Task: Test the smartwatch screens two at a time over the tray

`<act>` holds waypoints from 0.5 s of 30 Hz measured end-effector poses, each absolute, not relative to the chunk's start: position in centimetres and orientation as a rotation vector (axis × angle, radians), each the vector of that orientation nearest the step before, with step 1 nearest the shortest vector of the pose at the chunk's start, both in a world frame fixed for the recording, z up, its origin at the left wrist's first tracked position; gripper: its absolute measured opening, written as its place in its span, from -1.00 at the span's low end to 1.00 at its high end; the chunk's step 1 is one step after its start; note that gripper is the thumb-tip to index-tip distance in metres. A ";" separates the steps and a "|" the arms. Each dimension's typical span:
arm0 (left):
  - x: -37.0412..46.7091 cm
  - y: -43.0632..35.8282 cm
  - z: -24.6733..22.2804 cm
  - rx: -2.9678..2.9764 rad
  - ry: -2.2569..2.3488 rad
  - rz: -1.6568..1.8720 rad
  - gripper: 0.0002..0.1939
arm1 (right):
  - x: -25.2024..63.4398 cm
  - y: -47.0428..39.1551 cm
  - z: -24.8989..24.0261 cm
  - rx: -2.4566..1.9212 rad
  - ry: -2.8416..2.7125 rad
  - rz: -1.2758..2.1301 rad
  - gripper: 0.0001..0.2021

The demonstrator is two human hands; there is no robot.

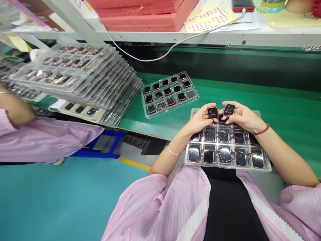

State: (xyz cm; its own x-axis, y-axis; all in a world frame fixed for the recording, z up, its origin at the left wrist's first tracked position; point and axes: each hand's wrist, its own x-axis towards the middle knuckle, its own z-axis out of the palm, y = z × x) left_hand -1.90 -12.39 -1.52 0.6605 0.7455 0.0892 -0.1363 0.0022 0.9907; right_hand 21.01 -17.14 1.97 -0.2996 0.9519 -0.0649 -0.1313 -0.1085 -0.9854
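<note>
Above the clear, moulded plastic tray (pixel 227 166), the left hand (pixel 198 119) pinches a rounded-square watch (pixel 212 112), the right hand (pixel 242 117) a second watch (pixel 229 109); both glossy black, gold-rimmed.

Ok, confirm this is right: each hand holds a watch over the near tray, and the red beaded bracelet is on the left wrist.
Wrong wrist: the head view shows the red beaded bracelet on the right wrist. The rest holds: left hand and right hand each hold a watch over the near tray.
</note>
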 end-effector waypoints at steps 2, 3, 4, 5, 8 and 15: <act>-1.8 -12.6 -1.4 1.427 0.557 0.741 -0.35 | 20.6 -17.3 1.9 -1.039 -1.356 1.473 -0.49; -1.8 -12.7 -1.3 1.425 0.560 0.737 -0.40 | 20.5 -17.3 1.9 -1.064 -1.402 1.429 -0.54; -1.8 -12.7 -1.2 1.422 0.565 0.734 -0.44 | 20.4 -17.4 1.9 -1.088 -1.443 1.387 -0.61; -1.8 -12.7 -1.1 1.420 0.568 0.731 -0.48 | 20.3 -17.5 1.9 -1.105 -1.476 1.350 -0.67; -1.8 -12.7 -1.1 1.427 0.567 0.727 -0.51 | 20.1 -17.7 2.1 -1.092 -1.537 1.280 -0.71; -1.8 -12.7 -1.1 1.429 0.549 0.742 -0.54 | 19.9 -17.6 1.9 -1.084 -1.575 1.276 -0.73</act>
State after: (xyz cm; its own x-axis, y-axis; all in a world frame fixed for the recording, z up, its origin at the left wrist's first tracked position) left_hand -1.77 -12.74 -1.13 0.6672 0.7390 0.0939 -0.1257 -0.0126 0.9920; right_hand 19.91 -17.62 1.92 -0.2951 0.9525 0.0753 0.1240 0.1164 -0.9854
